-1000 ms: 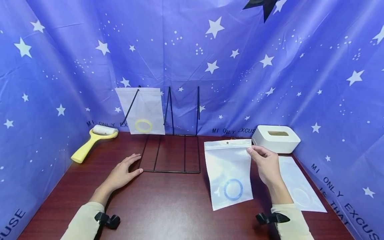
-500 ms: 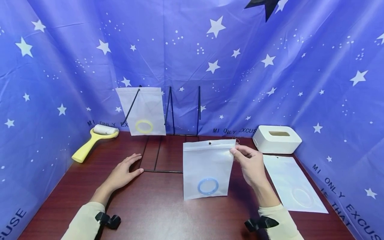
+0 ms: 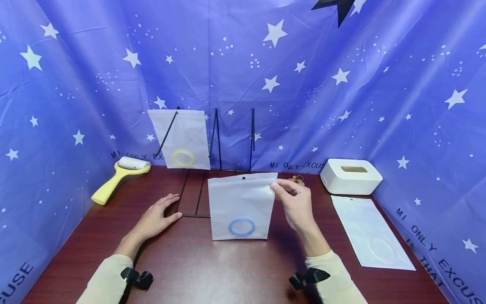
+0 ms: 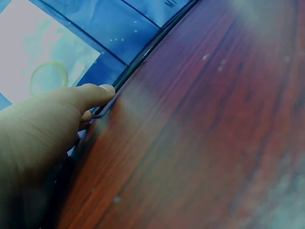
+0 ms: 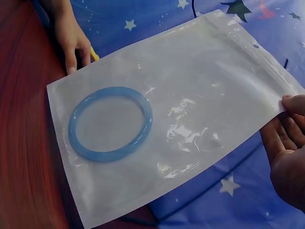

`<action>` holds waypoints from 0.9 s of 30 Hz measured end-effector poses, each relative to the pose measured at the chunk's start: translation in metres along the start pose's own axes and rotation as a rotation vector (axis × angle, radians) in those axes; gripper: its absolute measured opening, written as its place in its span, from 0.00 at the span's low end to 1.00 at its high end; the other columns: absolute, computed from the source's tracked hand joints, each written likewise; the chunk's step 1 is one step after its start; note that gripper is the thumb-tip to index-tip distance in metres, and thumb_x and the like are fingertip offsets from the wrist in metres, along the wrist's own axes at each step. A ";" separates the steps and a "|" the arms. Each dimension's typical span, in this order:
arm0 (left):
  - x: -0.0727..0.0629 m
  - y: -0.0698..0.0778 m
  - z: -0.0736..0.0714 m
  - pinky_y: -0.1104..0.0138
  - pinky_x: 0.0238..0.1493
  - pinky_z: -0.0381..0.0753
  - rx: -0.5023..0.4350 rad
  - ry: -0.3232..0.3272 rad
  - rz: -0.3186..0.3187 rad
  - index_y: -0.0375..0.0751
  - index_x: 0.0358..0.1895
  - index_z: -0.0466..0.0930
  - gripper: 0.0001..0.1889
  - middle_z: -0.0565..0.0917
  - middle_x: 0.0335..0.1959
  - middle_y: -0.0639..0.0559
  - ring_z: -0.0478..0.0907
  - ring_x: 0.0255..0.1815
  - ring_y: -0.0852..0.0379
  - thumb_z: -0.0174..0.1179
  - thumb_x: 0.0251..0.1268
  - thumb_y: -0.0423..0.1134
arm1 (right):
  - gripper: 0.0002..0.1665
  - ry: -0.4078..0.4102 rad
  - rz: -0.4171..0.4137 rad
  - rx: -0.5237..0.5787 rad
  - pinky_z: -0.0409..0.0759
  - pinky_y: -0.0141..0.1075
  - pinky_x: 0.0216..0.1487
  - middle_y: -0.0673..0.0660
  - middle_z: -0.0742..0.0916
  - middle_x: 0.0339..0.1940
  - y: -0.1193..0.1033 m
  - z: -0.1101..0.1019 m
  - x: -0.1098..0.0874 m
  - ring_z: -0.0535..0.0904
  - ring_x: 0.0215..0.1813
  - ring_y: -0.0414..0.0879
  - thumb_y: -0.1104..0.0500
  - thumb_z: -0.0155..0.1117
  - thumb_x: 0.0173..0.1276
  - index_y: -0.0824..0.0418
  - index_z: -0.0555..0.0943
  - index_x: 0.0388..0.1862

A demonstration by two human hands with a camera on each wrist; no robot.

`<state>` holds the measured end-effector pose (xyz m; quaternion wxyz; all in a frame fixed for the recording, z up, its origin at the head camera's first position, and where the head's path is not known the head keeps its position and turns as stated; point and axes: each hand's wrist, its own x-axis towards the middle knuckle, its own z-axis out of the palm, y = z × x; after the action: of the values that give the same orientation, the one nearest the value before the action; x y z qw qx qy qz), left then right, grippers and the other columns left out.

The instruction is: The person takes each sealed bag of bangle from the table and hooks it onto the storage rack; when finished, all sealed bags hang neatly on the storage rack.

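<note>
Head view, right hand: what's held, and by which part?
The right hand pinches the white bag with the blue ring by its right edge, near the top corner.

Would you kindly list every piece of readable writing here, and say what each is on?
"MI ONLY EX": starry curtain, left; the hanging bag hides the rest.
"MI ONLY EXCUS": curtain, back, the E creased.
"MI ONLY EXCUSE", "IS THAT": curtain, right.
"USE": curtain, lower left, cut off.
"MI": curtain, left wrist view.
No lettering is readable on the held bag.
</note>
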<state>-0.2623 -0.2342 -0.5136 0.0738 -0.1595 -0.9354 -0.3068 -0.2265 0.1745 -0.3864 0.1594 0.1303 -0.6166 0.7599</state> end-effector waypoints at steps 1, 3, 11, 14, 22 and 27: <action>0.000 0.000 -0.001 0.34 0.73 0.66 -0.001 -0.002 0.002 0.35 0.73 0.72 0.35 0.70 0.76 0.32 0.64 0.79 0.31 0.67 0.69 0.51 | 0.18 -0.002 -0.004 0.007 0.85 0.26 0.35 0.46 0.90 0.28 0.001 0.004 0.000 0.83 0.32 0.34 0.76 0.66 0.66 0.54 0.90 0.35; -0.001 0.001 -0.003 0.34 0.72 0.66 -0.004 -0.008 -0.001 0.34 0.73 0.72 0.35 0.70 0.76 0.31 0.64 0.78 0.31 0.67 0.69 0.51 | 0.19 -0.013 -0.011 0.016 0.84 0.26 0.35 0.46 0.90 0.28 0.002 0.012 0.001 0.82 0.31 0.34 0.76 0.66 0.66 0.53 0.90 0.35; -0.004 0.022 -0.014 0.38 0.72 0.70 -0.076 0.009 0.026 0.40 0.68 0.78 0.28 0.77 0.71 0.39 0.70 0.75 0.36 0.68 0.69 0.48 | 0.19 -0.015 0.001 0.054 0.80 0.25 0.32 0.45 0.89 0.26 0.006 0.040 0.003 0.79 0.28 0.35 0.76 0.65 0.66 0.52 0.90 0.34; -0.007 0.041 -0.016 0.50 0.68 0.78 -0.227 -0.036 0.105 0.44 0.67 0.79 0.24 0.82 0.66 0.45 0.78 0.69 0.46 0.66 0.71 0.45 | 0.19 -0.002 -0.007 0.086 0.80 0.26 0.33 0.46 0.89 0.26 0.005 0.046 0.002 0.80 0.28 0.35 0.77 0.64 0.66 0.53 0.89 0.34; -0.013 0.075 -0.021 0.72 0.46 0.87 -0.611 -0.046 0.205 0.38 0.51 0.85 0.09 0.89 0.44 0.46 0.87 0.44 0.67 0.65 0.70 0.31 | 0.11 -0.006 -0.070 0.109 0.82 0.26 0.35 0.48 0.91 0.29 -0.002 0.054 0.006 0.83 0.31 0.36 0.76 0.64 0.67 0.63 0.88 0.39; -0.013 0.081 -0.023 0.70 0.36 0.85 -0.562 0.046 0.175 0.45 0.40 0.87 0.02 0.87 0.32 0.53 0.82 0.33 0.65 0.68 0.69 0.33 | 0.12 -0.003 -0.084 0.103 0.83 0.26 0.36 0.47 0.91 0.29 -0.007 0.057 0.006 0.83 0.32 0.35 0.76 0.65 0.67 0.63 0.88 0.39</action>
<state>-0.2219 -0.1898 -0.4536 0.0740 -0.2468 -0.7946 -0.5498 -0.2290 0.1202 -0.3663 0.1832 0.1653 -0.5711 0.7829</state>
